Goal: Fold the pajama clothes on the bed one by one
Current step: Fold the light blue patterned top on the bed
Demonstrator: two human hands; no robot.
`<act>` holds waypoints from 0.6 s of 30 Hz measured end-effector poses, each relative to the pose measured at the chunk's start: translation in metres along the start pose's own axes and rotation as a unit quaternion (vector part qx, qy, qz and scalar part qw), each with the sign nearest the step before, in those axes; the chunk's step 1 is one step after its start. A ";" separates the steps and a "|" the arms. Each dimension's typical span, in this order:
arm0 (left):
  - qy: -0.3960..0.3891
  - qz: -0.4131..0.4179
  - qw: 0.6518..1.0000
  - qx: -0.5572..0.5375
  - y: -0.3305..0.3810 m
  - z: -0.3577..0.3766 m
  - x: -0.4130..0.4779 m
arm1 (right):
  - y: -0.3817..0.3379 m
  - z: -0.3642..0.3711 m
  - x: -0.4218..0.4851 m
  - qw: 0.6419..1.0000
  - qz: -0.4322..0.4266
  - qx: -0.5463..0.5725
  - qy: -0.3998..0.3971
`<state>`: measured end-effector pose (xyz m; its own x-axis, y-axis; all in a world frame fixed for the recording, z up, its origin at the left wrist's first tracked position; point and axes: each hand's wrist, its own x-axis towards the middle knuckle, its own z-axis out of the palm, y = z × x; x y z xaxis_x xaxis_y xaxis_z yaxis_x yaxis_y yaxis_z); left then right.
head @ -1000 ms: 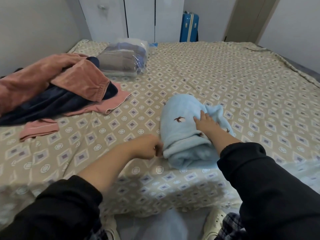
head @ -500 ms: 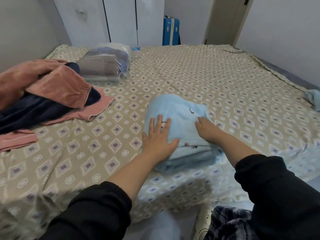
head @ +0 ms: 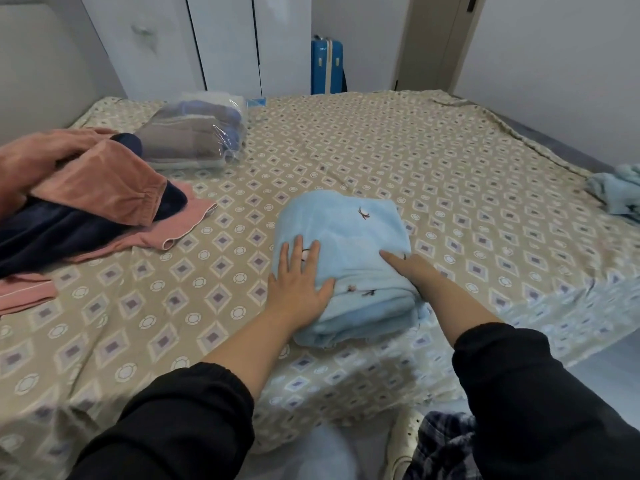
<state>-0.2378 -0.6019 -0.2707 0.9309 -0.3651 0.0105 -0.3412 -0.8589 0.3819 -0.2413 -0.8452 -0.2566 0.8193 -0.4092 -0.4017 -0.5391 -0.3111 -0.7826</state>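
A light blue fleece pajama piece [head: 346, 230] with small bird prints lies folded into a thick square near the bed's front edge. My left hand [head: 298, 282] presses flat on its left side with fingers spread. My right hand [head: 408, 271] rests flat on its right side, fingers straight. A loose heap of pink and navy pajama clothes [head: 86, 202] lies at the left. Another light blue garment [head: 616, 192] sits crumpled at the bed's right edge.
The bed [head: 415, 150] carries a beige sheet with diamond patterns. A clear plastic bag of folded clothes [head: 194, 140] sits at the back left. A blue suitcase [head: 327, 67] stands by the white wardrobe beyond the bed. Walls close in on left and right.
My left hand, a fist at the bundle's left edge a second ago, has opened and now lies flat on top. The blue piece has gone from a loose roll to a flatter square.
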 end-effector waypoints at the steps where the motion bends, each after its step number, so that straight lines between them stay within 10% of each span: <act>1: 0.002 0.000 1.000 -0.007 -0.002 0.001 0.000 | -0.003 -0.002 -0.001 0.999 0.023 0.035 -0.027; 6: 0.004 0.000 1.000 -0.018 -0.010 -0.001 0.000 | -0.022 -0.007 -0.015 0.973 0.094 0.174 -0.115; 12: 0.048 -0.026 0.987 -0.150 -0.031 -0.036 -0.004 | -0.116 0.009 -0.061 0.959 -0.254 0.112 0.060; 18: 0.212 -0.106 0.884 -0.403 -0.069 -0.076 -0.025 | -0.146 0.049 -0.091 0.744 -0.593 -0.252 0.178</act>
<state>-0.2275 -0.5065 -0.2274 0.9862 0.0875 0.1408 -0.1093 -0.2947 0.9493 -0.2276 -0.7202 -0.1291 0.7219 0.2368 0.6502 0.4437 -0.8794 -0.1724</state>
